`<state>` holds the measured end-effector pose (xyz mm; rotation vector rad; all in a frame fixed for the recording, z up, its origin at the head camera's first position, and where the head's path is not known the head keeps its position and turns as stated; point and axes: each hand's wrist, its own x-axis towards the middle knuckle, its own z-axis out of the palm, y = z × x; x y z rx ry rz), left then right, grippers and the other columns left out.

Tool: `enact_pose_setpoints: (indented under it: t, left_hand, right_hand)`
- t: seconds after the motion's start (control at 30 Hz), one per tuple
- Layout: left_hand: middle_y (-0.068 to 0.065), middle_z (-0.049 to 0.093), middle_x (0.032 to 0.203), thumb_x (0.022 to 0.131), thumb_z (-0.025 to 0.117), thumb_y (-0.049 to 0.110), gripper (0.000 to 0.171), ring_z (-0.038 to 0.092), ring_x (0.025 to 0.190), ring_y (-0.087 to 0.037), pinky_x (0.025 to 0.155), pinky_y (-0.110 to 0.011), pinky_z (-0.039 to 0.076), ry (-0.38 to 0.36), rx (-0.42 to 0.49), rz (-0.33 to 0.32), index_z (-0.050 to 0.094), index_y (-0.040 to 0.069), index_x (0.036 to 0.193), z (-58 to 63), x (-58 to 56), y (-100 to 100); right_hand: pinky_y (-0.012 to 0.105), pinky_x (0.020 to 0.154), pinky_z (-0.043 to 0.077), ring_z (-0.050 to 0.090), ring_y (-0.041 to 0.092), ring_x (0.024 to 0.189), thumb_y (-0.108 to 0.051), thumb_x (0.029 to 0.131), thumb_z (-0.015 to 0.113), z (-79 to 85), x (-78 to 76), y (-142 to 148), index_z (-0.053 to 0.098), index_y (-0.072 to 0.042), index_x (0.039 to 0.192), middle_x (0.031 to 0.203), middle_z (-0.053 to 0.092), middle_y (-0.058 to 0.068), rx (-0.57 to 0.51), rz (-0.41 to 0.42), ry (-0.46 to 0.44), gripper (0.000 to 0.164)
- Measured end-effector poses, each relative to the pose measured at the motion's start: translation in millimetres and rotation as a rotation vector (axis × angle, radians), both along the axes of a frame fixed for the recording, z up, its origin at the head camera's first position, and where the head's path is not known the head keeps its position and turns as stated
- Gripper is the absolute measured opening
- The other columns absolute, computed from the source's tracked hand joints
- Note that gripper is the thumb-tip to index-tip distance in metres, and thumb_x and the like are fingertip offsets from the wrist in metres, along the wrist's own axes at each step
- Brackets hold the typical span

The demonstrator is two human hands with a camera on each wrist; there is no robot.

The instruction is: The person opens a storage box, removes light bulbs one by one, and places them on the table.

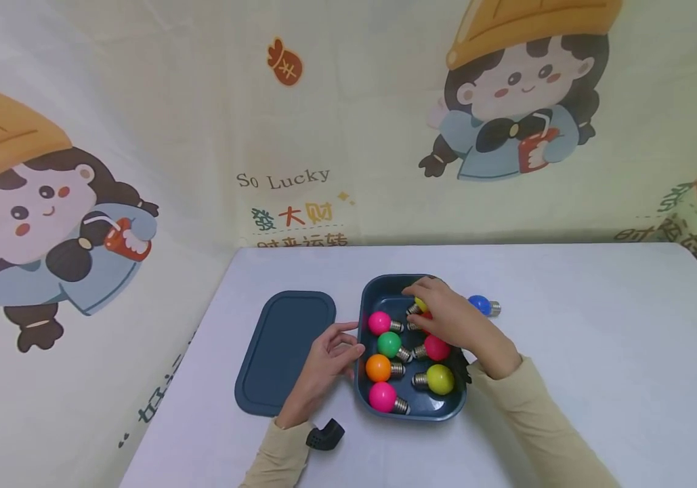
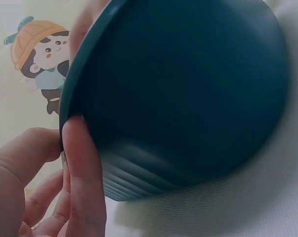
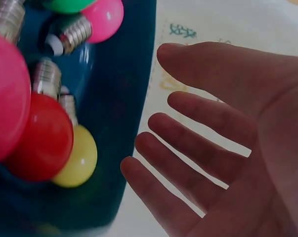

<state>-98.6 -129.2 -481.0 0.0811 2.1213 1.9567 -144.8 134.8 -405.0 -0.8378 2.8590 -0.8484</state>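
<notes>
A dark blue plastic box (image 1: 410,415) holds several colored light bulbs, among them a green bulb (image 1: 389,344), an orange bulb (image 1: 378,368) and a yellow bulb (image 1: 440,379). At the box's left side, my left hand (image 1: 326,359) pinches the rim between thumb and finger, as the left wrist view shows against the outer wall (image 2: 188,89). My right hand (image 1: 448,315) reaches over the far right part of the box, above a red bulb (image 3: 42,138) and another yellow bulb (image 3: 79,158). Its fingers (image 3: 188,158) are spread, and the palm holds nothing.
A flat dark blue lid (image 1: 287,352) lies on the white table left of the box. Beyond the right wrist, a blue bulb (image 1: 479,304) sits on the table outside the box. A printed cloth (image 1: 385,135) hangs behind the table.
</notes>
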Motion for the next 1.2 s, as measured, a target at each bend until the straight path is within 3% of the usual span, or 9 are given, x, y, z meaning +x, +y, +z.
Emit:
enact_pose_setpoints:
  t: [0.43,0.67,1.2]
  left_hand:
    - [-0.009,0.061,0.102,0.091,0.074,0.019,0.049,0.061,0.073,-0.015,0.06,-0.026,0.055,-0.022,0.044,-0.018,0.055,0.013,0.136,-2.6,-0.7,3.2]
    - [-0.009,0.061,0.101,0.091,0.073,0.018,0.049,0.061,0.073,-0.014,0.058,-0.026,0.055,-0.012,0.046,-0.012,0.055,0.013,0.136,0.0,1.1,1.5]
    - [-0.008,0.061,0.099,0.091,0.073,0.017,0.048,0.062,0.073,-0.013,0.057,-0.025,0.055,-0.024,0.043,0.006,0.056,0.013,0.135,0.7,-0.4,0.1]
  right_hand:
    - [0.045,0.1,0.051,0.058,0.031,0.116,-0.022,0.092,0.073,-8.2,-2.2,-19.3,0.061,0.0,0.129,0.126,0.06,0.017,0.06,0.043,-0.018,0.045]
    - [0.041,0.097,0.053,0.061,0.029,0.11,-0.018,0.093,0.071,-9.6,-4.6,-32.4,0.06,0.002,0.129,0.122,0.061,0.017,0.081,0.087,-0.032,0.043]
    - [0.039,0.092,0.055,0.061,0.025,0.099,-0.021,0.093,0.071,-18.3,-10.3,-48.9,0.062,0.002,0.125,0.113,0.063,0.014,0.127,0.101,-0.052,0.041]
